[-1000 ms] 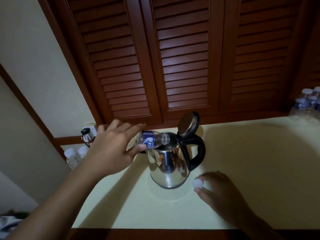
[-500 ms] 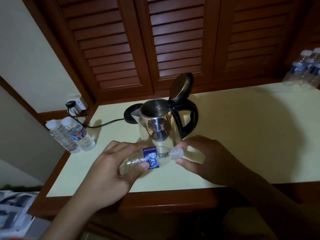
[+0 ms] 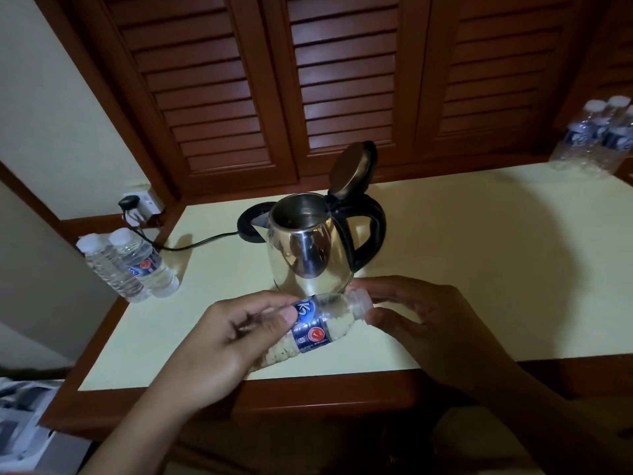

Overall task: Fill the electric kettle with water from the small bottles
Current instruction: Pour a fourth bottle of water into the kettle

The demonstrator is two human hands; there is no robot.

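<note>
left hand grips a small clear blue-labelled plastic bottle, seemingly drained; right hand pinches its white cap — two full capped bottles near the open steel kettle look unpoured.

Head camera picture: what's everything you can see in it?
kettle: one, shiny steel with black handle, lid up, mid-table
kettle base: one, black, behind the kettle's left
cord: one, black, base to wall socket
wall socket: one, white, left wall
held bottle: one, clear with blue label, sideways above the table's near edge
left bottles: two, clear, white caps, table's left edge
right bottles: at least three, clear, white caps, far right corner
table: one, cream top, brown edge
louvred doors: brown, behind the table
left hand: grips the held bottle's body
right hand: pinches its cap end
</note>
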